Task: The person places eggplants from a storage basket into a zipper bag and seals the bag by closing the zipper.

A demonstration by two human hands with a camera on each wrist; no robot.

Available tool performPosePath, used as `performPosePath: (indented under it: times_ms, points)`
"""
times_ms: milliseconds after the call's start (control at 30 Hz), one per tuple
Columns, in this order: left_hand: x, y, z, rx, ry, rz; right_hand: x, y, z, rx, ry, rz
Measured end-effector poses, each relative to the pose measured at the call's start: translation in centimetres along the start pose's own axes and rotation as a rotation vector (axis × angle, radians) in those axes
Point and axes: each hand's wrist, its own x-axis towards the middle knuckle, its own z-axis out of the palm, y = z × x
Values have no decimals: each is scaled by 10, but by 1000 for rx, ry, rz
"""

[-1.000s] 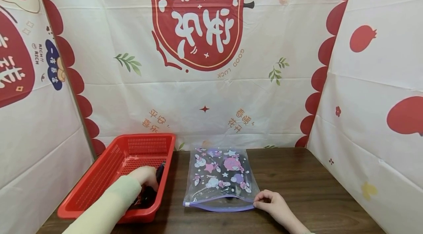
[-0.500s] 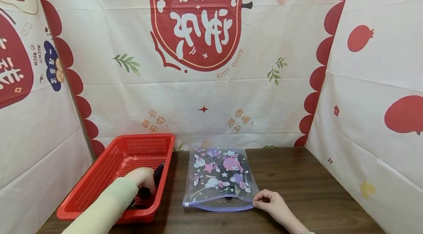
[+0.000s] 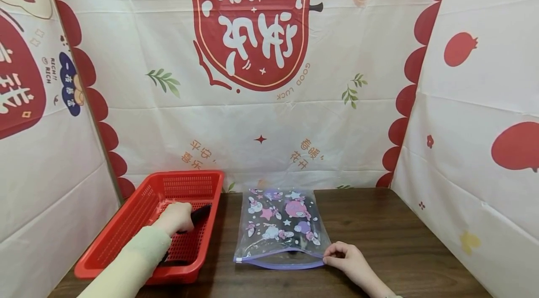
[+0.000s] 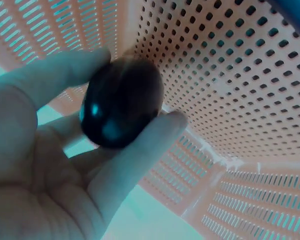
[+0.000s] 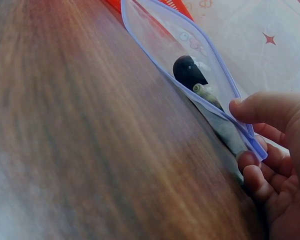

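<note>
My left hand (image 3: 178, 217) is down inside the red plastic basket (image 3: 219, 195). In the left wrist view, its fingers and thumb grip a glossy dark eggplant (image 4: 121, 102), seen end-on. Another long dark eggplant (image 3: 201, 214) lies by the basket's right wall, and a dark piece (image 3: 174, 263) shows near the front. With thumb and fingers, my right hand (image 3: 351, 263) pinches the right corner of a clear zip bag (image 3: 269, 237) with a purple edge. The bag's mouth gapes; inside lie a dark rounded eggplant (image 5: 187, 70) and a greenish stem end (image 5: 202, 91).
Both the basket and the bag rest on a brown wooden table (image 3: 362, 223). A white slider (image 3: 238, 259) sits at the bag's left corner. White printed cloth (image 3: 261, 120) hangs behind and along both sides.
My left hand has risen and shifted toward the back within the basket, away from the front dark piece. My right hand keeps its pinch on the bag corner, unmoved.
</note>
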Motion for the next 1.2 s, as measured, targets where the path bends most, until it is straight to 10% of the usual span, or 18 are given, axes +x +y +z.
performPosePath:
  times_ms: [300,1200]
  points:
    - [3,0,-2,4,207,72,0,-5,0,-35,-7,-7]
    - [-5,10,-29,2,299,76,4,7,-1,-61,-1,-11]
